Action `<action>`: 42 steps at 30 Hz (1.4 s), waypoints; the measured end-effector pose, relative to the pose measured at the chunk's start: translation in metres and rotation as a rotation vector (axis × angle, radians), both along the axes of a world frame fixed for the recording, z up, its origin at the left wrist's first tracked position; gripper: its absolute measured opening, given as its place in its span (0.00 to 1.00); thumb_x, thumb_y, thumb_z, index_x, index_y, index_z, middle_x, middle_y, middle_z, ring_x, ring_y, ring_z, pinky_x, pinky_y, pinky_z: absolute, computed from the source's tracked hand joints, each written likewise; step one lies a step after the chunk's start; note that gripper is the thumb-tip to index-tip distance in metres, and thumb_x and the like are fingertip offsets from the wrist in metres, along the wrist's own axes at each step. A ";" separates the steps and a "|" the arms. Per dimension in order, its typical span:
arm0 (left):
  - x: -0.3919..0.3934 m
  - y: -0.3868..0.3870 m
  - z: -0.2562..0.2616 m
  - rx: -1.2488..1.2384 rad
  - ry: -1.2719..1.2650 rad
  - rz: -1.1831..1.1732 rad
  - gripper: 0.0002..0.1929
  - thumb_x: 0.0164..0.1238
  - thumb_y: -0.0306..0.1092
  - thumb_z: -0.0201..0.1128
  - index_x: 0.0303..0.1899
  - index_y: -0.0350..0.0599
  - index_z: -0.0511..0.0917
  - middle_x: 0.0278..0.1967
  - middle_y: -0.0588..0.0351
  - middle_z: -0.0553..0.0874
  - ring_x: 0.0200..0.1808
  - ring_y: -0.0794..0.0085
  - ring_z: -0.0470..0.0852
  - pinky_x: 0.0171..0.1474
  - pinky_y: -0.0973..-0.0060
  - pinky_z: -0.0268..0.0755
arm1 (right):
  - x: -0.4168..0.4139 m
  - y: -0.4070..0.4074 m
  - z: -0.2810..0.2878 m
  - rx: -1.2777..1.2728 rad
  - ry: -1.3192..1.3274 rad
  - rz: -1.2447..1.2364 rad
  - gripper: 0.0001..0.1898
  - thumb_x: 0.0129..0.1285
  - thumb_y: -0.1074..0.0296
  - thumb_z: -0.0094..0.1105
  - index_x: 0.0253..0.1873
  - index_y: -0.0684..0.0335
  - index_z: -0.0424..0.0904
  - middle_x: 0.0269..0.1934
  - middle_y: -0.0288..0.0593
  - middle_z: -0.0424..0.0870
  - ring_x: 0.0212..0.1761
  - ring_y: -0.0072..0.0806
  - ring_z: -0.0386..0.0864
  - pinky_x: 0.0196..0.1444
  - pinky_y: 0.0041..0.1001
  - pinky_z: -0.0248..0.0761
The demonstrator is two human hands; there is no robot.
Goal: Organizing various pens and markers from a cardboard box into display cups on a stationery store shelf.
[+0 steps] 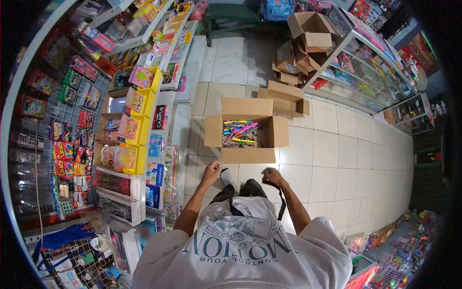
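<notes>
On the tiled floor before me stands an uncapped cardboard box point(248, 155) with its flaps folded out. Pens and markers point(240, 133) of many colours lie loose in it, mostly towards its left side. My left hand point(213, 169) is just below the box's near left corner, its fingers curled, with no object visible in it. Below the near right corner is my right hand point(271, 176), fingers bent. A black strap point(281, 202) hangs by my right wrist; whether the fingers grip it cannot be told.
Shelves with yellow bins point(139, 159) and packaged goods run along the left. Behind the box sits another open carton point(283, 95), with stacked empty cartons point(288, 59) beyond. A glass display case point(361, 72) stands at the upper right, and a dark green bench point(232, 12) at the top.
</notes>
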State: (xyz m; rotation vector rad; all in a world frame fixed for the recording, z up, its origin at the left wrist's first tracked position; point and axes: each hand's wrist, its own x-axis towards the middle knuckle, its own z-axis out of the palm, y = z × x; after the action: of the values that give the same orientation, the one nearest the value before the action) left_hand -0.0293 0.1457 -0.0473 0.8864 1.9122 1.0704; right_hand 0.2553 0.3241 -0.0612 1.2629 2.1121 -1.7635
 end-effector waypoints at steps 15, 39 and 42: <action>0.018 0.079 0.020 -0.017 0.253 0.079 0.14 0.61 0.34 0.55 0.47 0.41 0.71 0.45 0.44 0.74 0.51 0.52 0.70 0.58 0.63 0.60 | -0.184 0.151 -0.162 -0.123 -0.216 -0.930 0.08 0.54 0.74 0.53 0.37 0.69 0.78 0.23 0.43 0.80 0.21 0.25 0.78 0.23 0.22 0.73; 0.029 0.065 0.002 -0.245 0.362 -0.055 0.20 0.55 0.29 0.59 0.52 0.45 0.70 0.64 0.43 0.58 0.64 0.45 0.57 0.62 0.58 0.58 | -0.216 0.124 -0.255 -0.554 0.086 -1.551 0.02 0.57 0.67 0.55 0.33 0.56 0.75 0.21 0.33 0.74 0.19 0.20 0.69 0.19 0.21 0.60; 0.034 0.066 0.000 -0.357 0.274 -0.048 0.19 0.57 0.27 0.56 0.52 0.43 0.70 0.64 0.42 0.58 0.64 0.45 0.56 0.64 0.57 0.55 | -0.217 0.119 -0.255 -0.536 0.440 -1.472 0.09 0.61 0.65 0.50 0.37 0.64 0.74 0.31 0.40 0.77 0.28 0.25 0.73 0.32 0.25 0.67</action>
State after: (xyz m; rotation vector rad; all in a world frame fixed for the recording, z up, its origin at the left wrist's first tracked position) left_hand 0.0046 0.2115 -0.0469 0.9001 2.2049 0.5719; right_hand 0.0382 0.4428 -0.3163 2.6128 0.3249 -2.9072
